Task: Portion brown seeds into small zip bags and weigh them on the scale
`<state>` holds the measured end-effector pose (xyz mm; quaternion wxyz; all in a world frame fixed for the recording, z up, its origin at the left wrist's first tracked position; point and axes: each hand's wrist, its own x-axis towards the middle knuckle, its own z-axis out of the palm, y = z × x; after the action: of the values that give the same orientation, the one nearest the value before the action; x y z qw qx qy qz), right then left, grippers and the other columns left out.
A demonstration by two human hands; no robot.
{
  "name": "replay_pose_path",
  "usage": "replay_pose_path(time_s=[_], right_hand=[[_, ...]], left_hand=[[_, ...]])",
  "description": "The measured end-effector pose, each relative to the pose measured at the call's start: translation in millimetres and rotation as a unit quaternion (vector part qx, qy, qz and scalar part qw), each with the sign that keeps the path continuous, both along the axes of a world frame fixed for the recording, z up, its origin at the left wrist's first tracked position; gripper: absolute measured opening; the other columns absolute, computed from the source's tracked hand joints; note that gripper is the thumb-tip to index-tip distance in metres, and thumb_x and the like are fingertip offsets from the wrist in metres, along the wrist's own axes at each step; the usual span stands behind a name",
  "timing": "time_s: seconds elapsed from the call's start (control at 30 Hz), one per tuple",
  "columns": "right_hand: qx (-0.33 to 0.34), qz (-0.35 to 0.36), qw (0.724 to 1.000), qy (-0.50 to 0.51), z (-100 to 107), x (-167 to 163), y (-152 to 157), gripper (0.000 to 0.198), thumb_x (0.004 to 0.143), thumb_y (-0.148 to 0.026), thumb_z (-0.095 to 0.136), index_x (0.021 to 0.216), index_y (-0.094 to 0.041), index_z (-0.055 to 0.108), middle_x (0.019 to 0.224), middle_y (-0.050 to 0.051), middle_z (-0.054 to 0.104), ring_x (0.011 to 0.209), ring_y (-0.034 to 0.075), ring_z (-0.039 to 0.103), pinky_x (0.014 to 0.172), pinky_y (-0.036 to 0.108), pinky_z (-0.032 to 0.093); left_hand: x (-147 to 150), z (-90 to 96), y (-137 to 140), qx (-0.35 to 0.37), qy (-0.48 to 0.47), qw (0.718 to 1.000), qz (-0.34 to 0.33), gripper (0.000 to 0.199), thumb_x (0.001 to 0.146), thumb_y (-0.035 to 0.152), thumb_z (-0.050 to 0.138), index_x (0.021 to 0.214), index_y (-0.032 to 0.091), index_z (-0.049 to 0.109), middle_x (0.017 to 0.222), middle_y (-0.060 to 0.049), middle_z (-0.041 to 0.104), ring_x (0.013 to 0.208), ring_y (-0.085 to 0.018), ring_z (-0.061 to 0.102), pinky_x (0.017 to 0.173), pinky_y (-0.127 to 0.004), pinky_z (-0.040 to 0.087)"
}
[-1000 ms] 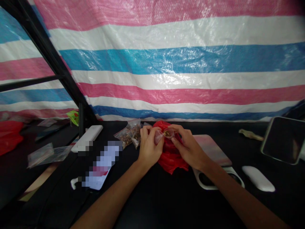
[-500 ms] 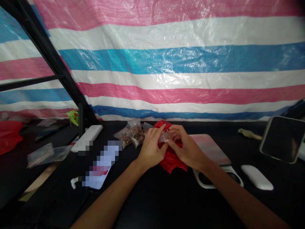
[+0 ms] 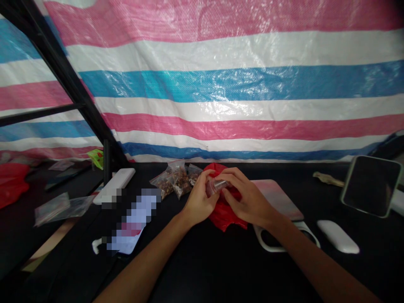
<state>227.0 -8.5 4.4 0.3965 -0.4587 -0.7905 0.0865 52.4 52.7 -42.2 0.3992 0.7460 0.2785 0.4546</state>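
A small clear zip bag (image 3: pixel 217 184) is between my two hands, above a crumpled red plastic bag (image 3: pixel 225 212). My left hand (image 3: pixel 200 200) grips it from the left, thumb and fingers curled round its side. From the right, my right hand (image 3: pixel 244 195) bends over it with fingertips on the bag. Part of the zip bag is covered by fingers, and what it holds is blurred. Just left of my left hand lie several filled zip bags (image 3: pixel 179 179) with brown, crumbly bits inside.
A phone (image 3: pixel 135 229) and a white power bank (image 3: pixel 120 181) lie to the left, with flat clear bags (image 3: pixel 53 209) farther over. To the right are a pinkish flat case (image 3: pixel 277 198), a white earbud case (image 3: pixel 338 236) and a dark-screened device (image 3: pixel 370 185). Striped sheeting (image 3: pixel 240 84) hangs behind.
My fingers have shifted on the zip bag, which has turned and shows more of its body between my hands. The view has tilted slightly; the other things lie where they were.
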Motion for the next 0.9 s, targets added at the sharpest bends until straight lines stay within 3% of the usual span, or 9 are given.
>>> replay_pose_path(time_s=[0.1,0.47,0.63,0.77,0.9], right_hand=[[-0.008,0.014,1.000,-0.015,1.2,-1.8,-2.0,0.040,0.096,-0.009,0.051,0.129,-0.030,0.060,0.136,0.008,0.059,0.124,0.023,0.060,0.108,0.043,0.050],[-0.065,-0.066,0.996,-0.008,-7.8,-3.4,2.4,0.033,0.100,-0.031,0.059,0.132,-0.026,0.057,0.126,0.009,0.071,0.110,0.026,0.070,0.096,0.043,0.054],[-0.069,-0.090,0.993,-0.016,-6.6,-5.9,1.7,0.033,0.097,-0.034,0.064,0.129,-0.027,0.058,0.118,0.006,0.074,0.102,0.024,0.072,0.090,0.040,0.055],[-0.048,-0.069,0.996,-0.033,-6.4,-4.2,2.6,0.041,0.092,-0.033,0.073,0.130,-0.028,0.059,0.121,0.005,0.073,0.105,0.025,0.071,0.093,0.040,0.055],[-0.019,-0.048,0.998,-0.032,-6.0,-2.3,3.3,0.030,0.099,-0.027,0.061,0.128,-0.028,0.058,0.126,0.007,0.070,0.113,0.025,0.068,0.098,0.041,0.055]], left_hand=[[1.7,0.5,0.0,-0.045,-0.021,0.999,-0.023,0.048,0.085,0.015,0.068,0.129,0.021,0.049,0.114,-0.008,0.065,0.100,-0.022,0.066,0.093,-0.037,0.053],[2.5,-1.2,0.1,-0.064,-0.002,0.997,-0.032,0.032,0.093,0.028,0.066,0.123,0.021,0.057,0.114,-0.008,0.068,0.102,-0.023,0.066,0.094,-0.036,0.053],[2.5,-2.1,-0.1,-0.047,-0.004,0.998,-0.041,0.041,0.093,0.021,0.064,0.132,0.022,0.053,0.127,-0.011,0.065,0.115,-0.024,0.064,0.104,-0.040,0.051],[1.1,-0.5,-0.3,-0.048,-0.010,0.997,-0.063,0.058,0.087,0.009,0.061,0.141,0.023,0.045,0.126,-0.009,0.066,0.110,-0.023,0.067,0.102,-0.040,0.052],[-0.3,1.6,-0.7,-0.031,0.030,0.999,-0.030,0.065,0.086,0.011,0.063,0.146,0.025,0.043,0.133,-0.009,0.065,0.118,-0.025,0.066,0.108,-0.044,0.050]])
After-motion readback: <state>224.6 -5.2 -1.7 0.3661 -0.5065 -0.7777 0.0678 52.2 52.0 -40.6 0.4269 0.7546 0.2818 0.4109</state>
